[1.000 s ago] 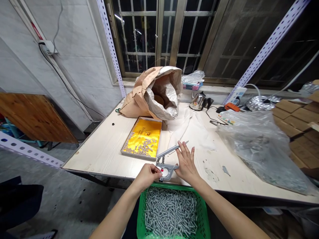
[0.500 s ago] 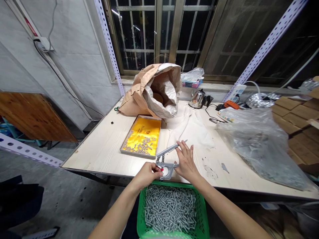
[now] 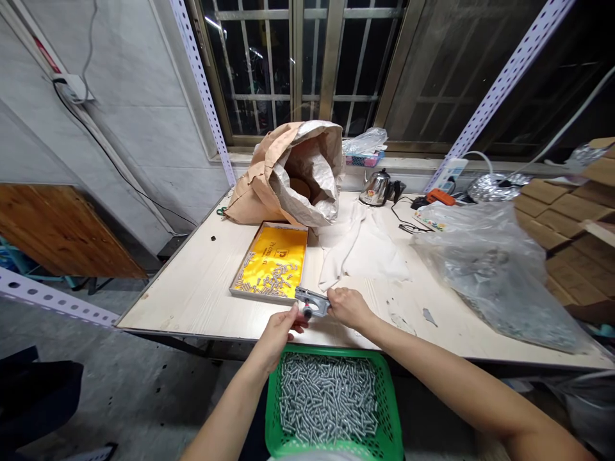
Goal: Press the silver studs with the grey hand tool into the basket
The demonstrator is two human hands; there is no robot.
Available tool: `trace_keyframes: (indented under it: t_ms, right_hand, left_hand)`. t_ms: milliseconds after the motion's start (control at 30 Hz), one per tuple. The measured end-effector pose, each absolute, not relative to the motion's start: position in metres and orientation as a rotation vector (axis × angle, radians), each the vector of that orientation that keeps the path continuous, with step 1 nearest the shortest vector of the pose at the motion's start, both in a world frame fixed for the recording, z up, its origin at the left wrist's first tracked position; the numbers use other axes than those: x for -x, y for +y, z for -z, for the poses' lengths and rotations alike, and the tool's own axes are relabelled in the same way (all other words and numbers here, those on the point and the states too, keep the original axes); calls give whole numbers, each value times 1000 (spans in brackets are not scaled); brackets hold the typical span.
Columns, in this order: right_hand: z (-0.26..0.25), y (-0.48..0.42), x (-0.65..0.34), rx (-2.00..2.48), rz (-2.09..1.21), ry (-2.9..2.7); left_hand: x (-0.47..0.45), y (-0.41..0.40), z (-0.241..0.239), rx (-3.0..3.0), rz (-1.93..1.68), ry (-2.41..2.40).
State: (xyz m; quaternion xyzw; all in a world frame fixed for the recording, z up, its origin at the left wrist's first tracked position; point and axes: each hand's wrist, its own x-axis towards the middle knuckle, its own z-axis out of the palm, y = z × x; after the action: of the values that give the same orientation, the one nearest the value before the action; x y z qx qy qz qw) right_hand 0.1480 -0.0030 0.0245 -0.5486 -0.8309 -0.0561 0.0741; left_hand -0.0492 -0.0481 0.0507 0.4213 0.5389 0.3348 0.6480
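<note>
A small grey hand press tool sits near the front edge of the pale wooden table. My right hand is closed over its lever, which is pushed down. My left hand is pinched at the tool's front, its fingertips on a small part I cannot make out. Just below, a green basket holds many small grey metal cylinders. Left of the tool lies a shallow tray with a yellow liner and several loose metal pieces.
A brown paper sack lies open at the back. A white cloth, a kettle and a large clear plastic bag of parts cover the right side. Cardboard pieces are stacked far right. Perforated shelf posts frame the window.
My right hand, open on the raised lever before, has closed and pressed the lever down flat. My left hand stays pinched at the tool's front. The view has shifted slightly.
</note>
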Motion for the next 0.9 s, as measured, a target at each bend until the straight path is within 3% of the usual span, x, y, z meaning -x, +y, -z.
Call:
trace_keyframes:
  t_ms: [600, 900]
  right_hand:
    - [-23, -71, -145, 1525, -14, -2179]
    - [-22, -81, -169, 1487, 228, -2152]
  left_hand:
    - [44, -88, -41, -1299, -847, 1261]
    - [58, -115, -63, -1578, -1076, 1343]
